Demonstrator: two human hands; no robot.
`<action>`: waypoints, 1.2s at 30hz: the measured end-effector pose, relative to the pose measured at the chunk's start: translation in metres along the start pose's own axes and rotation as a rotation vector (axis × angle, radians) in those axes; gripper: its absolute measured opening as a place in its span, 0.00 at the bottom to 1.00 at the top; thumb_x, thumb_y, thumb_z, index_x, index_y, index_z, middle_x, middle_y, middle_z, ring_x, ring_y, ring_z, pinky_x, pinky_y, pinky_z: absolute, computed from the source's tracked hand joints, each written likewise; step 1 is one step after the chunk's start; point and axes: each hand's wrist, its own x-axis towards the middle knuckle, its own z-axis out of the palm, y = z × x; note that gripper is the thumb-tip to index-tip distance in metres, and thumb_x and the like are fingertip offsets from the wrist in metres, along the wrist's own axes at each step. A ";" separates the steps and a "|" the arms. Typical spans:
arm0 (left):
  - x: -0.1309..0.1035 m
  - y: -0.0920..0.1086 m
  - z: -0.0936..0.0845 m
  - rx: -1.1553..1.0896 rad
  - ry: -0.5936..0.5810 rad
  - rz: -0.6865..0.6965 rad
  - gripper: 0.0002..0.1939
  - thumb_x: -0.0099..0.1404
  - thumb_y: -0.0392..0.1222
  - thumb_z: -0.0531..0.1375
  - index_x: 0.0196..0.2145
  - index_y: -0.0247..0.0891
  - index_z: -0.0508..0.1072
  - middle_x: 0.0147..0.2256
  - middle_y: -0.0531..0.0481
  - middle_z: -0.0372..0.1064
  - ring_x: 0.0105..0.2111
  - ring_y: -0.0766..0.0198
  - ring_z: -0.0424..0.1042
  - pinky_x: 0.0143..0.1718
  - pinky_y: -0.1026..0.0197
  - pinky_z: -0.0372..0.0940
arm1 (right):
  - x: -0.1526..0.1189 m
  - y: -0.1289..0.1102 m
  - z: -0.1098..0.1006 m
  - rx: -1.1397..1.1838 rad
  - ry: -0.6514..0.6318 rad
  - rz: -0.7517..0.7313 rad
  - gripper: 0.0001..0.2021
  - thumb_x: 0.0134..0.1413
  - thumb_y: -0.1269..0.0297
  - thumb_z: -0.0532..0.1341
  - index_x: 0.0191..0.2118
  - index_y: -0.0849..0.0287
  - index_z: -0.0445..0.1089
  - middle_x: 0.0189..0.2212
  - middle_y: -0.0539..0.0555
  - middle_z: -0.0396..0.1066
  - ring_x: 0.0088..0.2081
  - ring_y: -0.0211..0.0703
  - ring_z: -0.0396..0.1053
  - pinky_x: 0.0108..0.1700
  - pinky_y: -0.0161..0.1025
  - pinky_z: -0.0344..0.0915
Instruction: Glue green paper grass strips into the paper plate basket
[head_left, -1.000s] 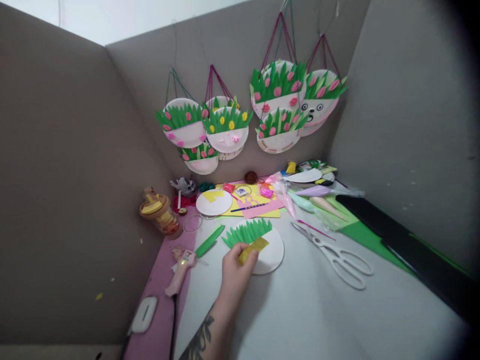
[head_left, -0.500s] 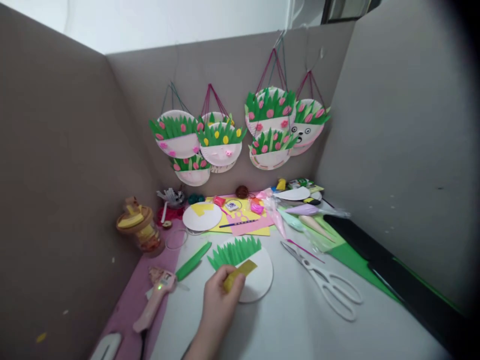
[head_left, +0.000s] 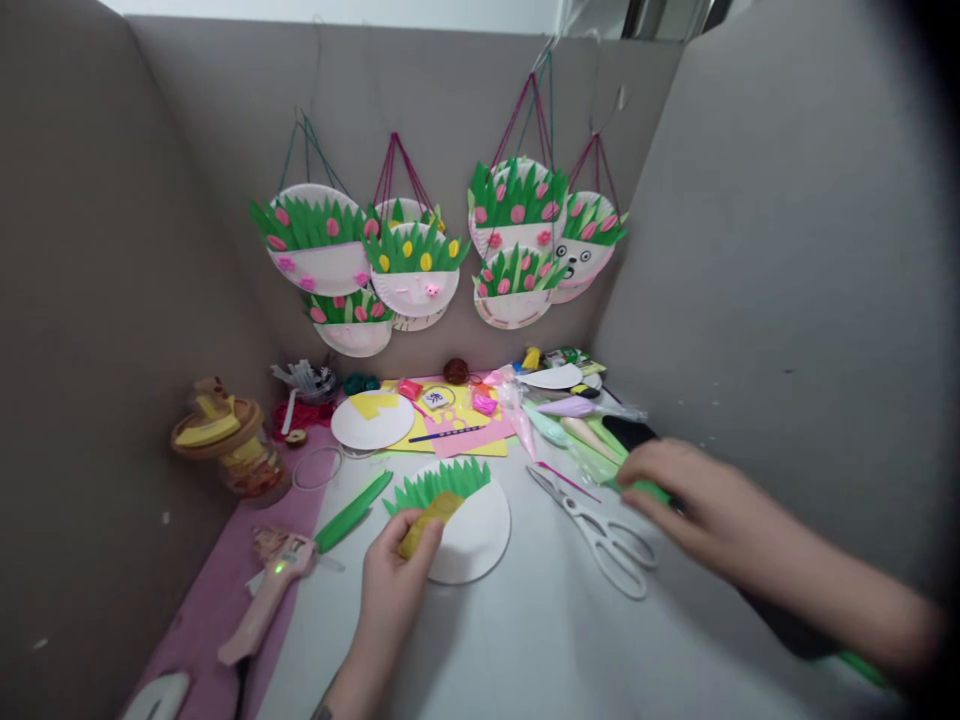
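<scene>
My left hand (head_left: 399, 570) pinches a folded yellow paper piece (head_left: 439, 512) above the left part of a white paper plate (head_left: 480, 530). Green paper grass (head_left: 442, 484) lines the plate's upper edge. Over at the right, my right hand (head_left: 679, 490) reaches across the black object (head_left: 628, 432) and the green sheet beside it; its fingers are bent, and whether they hold anything is unclear. White-handled scissors (head_left: 600, 535) lie partly open between the plate and my right hand.
A pink glue gun (head_left: 274, 590) with a lit green light lies left, beside a green paper strip (head_left: 354, 512). A jar (head_left: 251, 455) stands behind it. Clay bags (head_left: 566, 430) and paper sheets lie at the back. Decorated plates (head_left: 416, 280) hang on the wall.
My right hand has come into view from the right and now lies over the black object. My left hand still holds the yellow paper. The whole view has shifted, with things appearing further left.
</scene>
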 end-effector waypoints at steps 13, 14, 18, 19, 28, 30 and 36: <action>0.009 -0.015 0.006 -0.288 -0.014 -0.147 0.24 0.48 0.55 0.64 0.37 0.34 0.69 0.27 0.52 0.68 0.25 0.66 0.66 0.25 0.66 0.59 | 0.008 0.050 0.067 -0.198 -0.339 0.200 0.08 0.38 0.63 0.62 0.29 0.57 0.67 0.26 0.52 0.68 0.29 0.46 0.65 0.28 0.37 0.52; 0.008 -0.013 0.006 -0.305 -0.022 -0.162 0.24 0.48 0.54 0.64 0.36 0.34 0.69 0.27 0.52 0.69 0.24 0.66 0.67 0.25 0.66 0.60 | 0.008 0.051 0.061 -0.138 -0.347 0.218 0.06 0.37 0.63 0.61 0.25 0.57 0.66 0.23 0.51 0.67 0.27 0.45 0.64 0.28 0.36 0.52; 0.003 0.017 0.001 -0.282 -0.076 -0.182 0.18 0.52 0.54 0.62 0.29 0.35 0.67 0.24 0.53 0.67 0.23 0.67 0.67 0.24 0.67 0.60 | 0.004 0.048 0.032 0.427 -0.469 0.296 0.11 0.43 0.54 0.59 0.25 0.58 0.66 0.22 0.51 0.65 0.26 0.43 0.62 0.27 0.37 0.55; 0.003 0.028 0.002 -0.267 -0.101 -0.174 0.18 0.53 0.54 0.61 0.26 0.35 0.67 0.23 0.53 0.66 0.22 0.67 0.67 0.24 0.67 0.59 | 0.004 0.043 0.027 0.563 -0.465 0.285 0.14 0.44 0.51 0.59 0.28 0.58 0.67 0.24 0.52 0.66 0.26 0.43 0.63 0.28 0.37 0.56; 0.053 0.084 0.025 -0.133 -0.177 0.124 0.14 0.56 0.49 0.57 0.23 0.35 0.65 0.19 0.56 0.58 0.19 0.72 0.55 0.20 0.68 0.50 | 0.079 -0.067 0.081 1.105 -0.112 0.016 0.18 0.40 0.53 0.67 0.33 0.58 0.63 0.23 0.48 0.63 0.23 0.35 0.59 0.23 0.32 0.55; 0.058 0.080 0.026 -0.048 -0.169 0.184 0.13 0.57 0.48 0.56 0.23 0.35 0.66 0.20 0.56 0.58 0.21 0.71 0.55 0.22 0.68 0.50 | 0.094 -0.083 0.094 1.134 -0.083 -0.023 0.17 0.41 0.55 0.66 0.34 0.58 0.63 0.24 0.48 0.64 0.24 0.36 0.59 0.25 0.32 0.56; 0.065 0.068 0.025 0.178 -0.301 0.200 0.12 0.59 0.47 0.54 0.25 0.35 0.67 0.23 0.54 0.61 0.25 0.68 0.58 0.24 0.67 0.51 | 0.105 -0.100 0.105 1.058 -0.019 -0.010 0.16 0.39 0.60 0.67 0.32 0.57 0.60 0.25 0.46 0.62 0.25 0.35 0.60 0.28 0.32 0.59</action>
